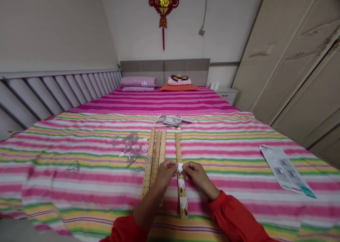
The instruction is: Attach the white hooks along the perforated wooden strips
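A narrow wooden strip (178,148) with rows of small holes lies lengthwise on the bed. Partway along it, a white hook (180,167) sits between my hands. My left hand (165,174) pinches the hook's left edge, and the fingers of my right hand (198,178) are closed on its right side. Nearer to me on the same strip are two more white hooks, a middle hook (181,183) and a front hook (183,202), each with a metal hook part. My fingertips partly cover the held hook.
To the left lie three more perforated strips (157,150), beside scattered clear plastic packaging (131,141). A bundle of packaging (170,120) lies beyond the strips. A carded hook pack (287,169) rests at right. Bed rail (61,86) and wardrobe (289,57) flank the striped bed.
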The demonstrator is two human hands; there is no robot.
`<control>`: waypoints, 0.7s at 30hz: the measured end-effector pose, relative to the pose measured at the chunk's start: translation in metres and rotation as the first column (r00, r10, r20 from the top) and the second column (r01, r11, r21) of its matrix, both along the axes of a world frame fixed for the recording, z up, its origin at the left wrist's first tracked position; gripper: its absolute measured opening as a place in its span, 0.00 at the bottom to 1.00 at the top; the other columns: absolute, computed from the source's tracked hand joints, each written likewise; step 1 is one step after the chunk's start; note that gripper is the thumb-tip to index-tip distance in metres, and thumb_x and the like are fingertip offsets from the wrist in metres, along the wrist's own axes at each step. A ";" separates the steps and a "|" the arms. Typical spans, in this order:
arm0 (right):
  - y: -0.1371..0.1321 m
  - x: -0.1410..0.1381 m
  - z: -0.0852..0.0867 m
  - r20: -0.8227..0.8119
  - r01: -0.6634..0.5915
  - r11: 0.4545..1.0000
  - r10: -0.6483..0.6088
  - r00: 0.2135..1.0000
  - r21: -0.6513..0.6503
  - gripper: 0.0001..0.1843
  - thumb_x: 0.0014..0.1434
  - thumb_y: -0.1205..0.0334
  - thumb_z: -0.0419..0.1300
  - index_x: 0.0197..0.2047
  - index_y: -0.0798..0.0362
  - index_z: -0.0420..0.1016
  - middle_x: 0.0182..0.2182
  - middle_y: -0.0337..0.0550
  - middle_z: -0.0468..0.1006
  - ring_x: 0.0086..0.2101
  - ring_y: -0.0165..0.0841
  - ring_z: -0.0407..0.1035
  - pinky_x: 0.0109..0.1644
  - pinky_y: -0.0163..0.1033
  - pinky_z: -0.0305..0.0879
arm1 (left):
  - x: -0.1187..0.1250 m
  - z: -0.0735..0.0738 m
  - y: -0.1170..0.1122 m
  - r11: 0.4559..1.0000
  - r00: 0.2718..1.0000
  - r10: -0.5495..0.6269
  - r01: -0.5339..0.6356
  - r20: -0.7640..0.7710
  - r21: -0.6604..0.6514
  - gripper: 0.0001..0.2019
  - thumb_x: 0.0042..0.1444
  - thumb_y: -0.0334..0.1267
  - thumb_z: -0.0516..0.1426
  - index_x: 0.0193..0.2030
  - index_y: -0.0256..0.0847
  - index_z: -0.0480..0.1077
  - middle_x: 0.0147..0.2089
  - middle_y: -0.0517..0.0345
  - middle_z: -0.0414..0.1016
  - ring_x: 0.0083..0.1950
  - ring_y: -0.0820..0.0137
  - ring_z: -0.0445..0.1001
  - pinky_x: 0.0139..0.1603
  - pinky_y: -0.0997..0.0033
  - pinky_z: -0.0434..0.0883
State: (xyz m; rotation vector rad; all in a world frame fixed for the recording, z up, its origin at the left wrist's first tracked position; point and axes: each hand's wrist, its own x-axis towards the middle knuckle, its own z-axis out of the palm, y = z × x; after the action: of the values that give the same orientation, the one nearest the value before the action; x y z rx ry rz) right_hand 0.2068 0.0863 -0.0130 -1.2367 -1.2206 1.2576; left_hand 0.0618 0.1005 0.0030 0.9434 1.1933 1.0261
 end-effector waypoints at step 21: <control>0.004 -0.001 -0.023 0.545 0.056 0.975 -0.167 0.822 0.214 0.16 0.58 0.55 0.50 0.21 0.48 0.56 0.17 0.33 0.62 0.22 0.31 0.58 0.27 0.35 0.50 | 0.014 -0.027 0.008 0.996 0.985 0.037 -0.024 -0.168 0.083 0.04 0.39 0.35 0.58 0.22 0.40 0.67 0.19 0.64 0.70 0.24 0.72 0.70 0.27 0.73 0.66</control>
State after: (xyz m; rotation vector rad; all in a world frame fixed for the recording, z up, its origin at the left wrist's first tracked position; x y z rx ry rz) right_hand 0.2057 0.0898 -0.0363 -1.5681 -1.6136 0.6757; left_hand 0.0754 0.1086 -0.0239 1.0958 1.3179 1.0410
